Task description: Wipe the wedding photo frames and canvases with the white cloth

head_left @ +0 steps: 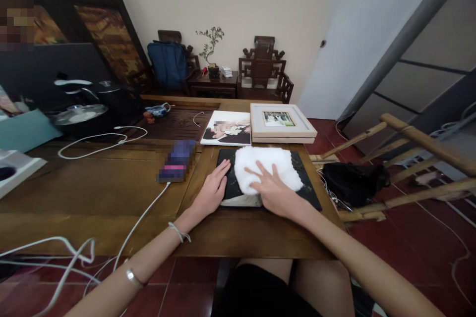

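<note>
Two hands on a dark picture on the tabletop [111, 183].
The left hand [212, 189] lies flat and open on the dark picture [311, 192], keeping it from sliding; the right hand [273, 189], open, presses a white cloth [266, 164] on it.

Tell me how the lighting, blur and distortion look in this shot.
Head view: soft, even indoor light, no harsh glare; wide-angle bending at the edges, the grey beam slanting; sharp around the hands on the white fluffy cloth; pixelated patch over the phone.

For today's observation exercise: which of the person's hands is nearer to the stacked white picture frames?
Right. The right hand lies flat on the white cloth, just below the stacked white frames. The left hand rests farther left, on the dark panel's left edge.
</note>
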A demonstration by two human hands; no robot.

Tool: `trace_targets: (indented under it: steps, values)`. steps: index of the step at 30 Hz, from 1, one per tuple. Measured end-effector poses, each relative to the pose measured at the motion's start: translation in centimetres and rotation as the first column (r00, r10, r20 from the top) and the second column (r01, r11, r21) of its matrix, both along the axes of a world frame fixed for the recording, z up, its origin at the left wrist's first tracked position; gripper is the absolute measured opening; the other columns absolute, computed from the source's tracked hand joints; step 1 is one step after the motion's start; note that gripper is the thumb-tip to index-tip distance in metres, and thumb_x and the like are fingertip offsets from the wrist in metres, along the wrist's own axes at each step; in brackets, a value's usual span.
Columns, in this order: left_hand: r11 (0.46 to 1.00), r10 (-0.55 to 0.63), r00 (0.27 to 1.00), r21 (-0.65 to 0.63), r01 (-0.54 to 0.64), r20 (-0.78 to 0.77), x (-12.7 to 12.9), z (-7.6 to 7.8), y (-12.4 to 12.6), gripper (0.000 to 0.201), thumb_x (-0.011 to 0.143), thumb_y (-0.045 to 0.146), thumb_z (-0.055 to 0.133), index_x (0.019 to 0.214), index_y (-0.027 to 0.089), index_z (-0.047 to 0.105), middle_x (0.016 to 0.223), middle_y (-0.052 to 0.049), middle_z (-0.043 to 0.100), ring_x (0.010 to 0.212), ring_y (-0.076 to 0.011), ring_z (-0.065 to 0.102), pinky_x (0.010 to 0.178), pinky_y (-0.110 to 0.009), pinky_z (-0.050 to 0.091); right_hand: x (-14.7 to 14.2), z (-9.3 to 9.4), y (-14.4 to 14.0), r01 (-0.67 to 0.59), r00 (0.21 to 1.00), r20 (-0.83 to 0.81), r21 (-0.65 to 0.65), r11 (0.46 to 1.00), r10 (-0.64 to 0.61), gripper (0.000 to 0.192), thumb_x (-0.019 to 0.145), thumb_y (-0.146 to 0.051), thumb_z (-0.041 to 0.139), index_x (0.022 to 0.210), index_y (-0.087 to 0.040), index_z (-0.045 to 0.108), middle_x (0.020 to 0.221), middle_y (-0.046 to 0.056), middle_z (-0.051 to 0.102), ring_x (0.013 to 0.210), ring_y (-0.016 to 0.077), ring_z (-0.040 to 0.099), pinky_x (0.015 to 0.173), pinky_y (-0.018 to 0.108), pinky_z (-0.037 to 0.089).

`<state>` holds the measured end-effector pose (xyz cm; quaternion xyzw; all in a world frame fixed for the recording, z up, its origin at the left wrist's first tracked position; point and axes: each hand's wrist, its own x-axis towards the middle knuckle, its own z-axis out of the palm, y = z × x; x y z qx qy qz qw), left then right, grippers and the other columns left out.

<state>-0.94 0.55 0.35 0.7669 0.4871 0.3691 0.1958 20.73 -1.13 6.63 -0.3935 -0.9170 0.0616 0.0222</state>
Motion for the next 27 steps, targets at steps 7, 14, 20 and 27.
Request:
trace_targets:
  steps: [7, 14, 20, 27]
  values:
    - [1.0, -0.021, 0.999, 0.01, 0.021, -0.05, 0.1, -0.2, 0.0, 0.044, 0.091, 0.018, 0.03, 0.133, 0.017, 0.044, 0.143, -0.01, 0.041, 0.136, -0.0196, 0.03, 0.111, -0.046, 0.026, 0.5, 1.8, -9.0, -0.093, 0.995, -0.061, -0.221, 0.971, 0.081, 0.052, 0.064, 0.001, 0.039, 0.106, -0.022, 0.06, 0.15, 0.0, 0.026, 0.139, 0.0305, 0.003, 0.107, 0.065, 0.011]
    - [1.0, -0.019, 0.999, 0.0, 0.019, -0.03, 0.0, -0.1, 0.0, 0.044, 0.09, 0.018, 0.032, 0.132, 0.019, 0.045, 0.142, -0.009, 0.042, 0.135, -0.021, 0.031, 0.11, -0.047, 0.026, 0.4, 2.5, -2.6, -0.021, 0.993, -0.118, -0.306, 0.952, -0.016, 0.055, 0.068, 0.0, 0.035, 0.116, -0.019, 0.056, 0.13, 0.013, 0.053, 0.136, 0.0264, 0.024, 0.106, 0.058, 0.02]
    - [0.999, -0.028, 1.0, 0.02, 0.028, -0.015, -0.1, -0.1, 0.1, 0.043, 0.09, 0.019, 0.034, 0.13, 0.02, 0.047, 0.141, -0.008, 0.044, 0.135, -0.0209, 0.032, 0.111, -0.047, 0.026, -1.1, 1.7, 6.9, 0.099, 0.993, -0.05, -0.088, 0.991, -0.103, 0.055, 0.07, -0.002, 0.036, 0.119, -0.019, 0.055, 0.123, 0.015, 0.056, 0.124, 0.0301, 0.042, 0.098, 0.055, 0.032]
    - [1.0, -0.028, 0.999, 0.002, 0.028, -0.02, -0.2, -0.2, 0.1, 0.043, 0.09, 0.02, 0.032, 0.131, 0.016, 0.045, 0.142, -0.011, 0.041, 0.135, -0.0215, 0.032, 0.11, -0.048, 0.026, -2.1, 0.4, 5.3, 0.07, 0.997, -0.033, 0.016, 0.997, -0.069, 0.059, 0.07, 0.002, 0.034, 0.122, -0.017, 0.052, 0.143, 0.012, 0.038, 0.136, 0.035, 0.017, 0.099, 0.069, 0.018]
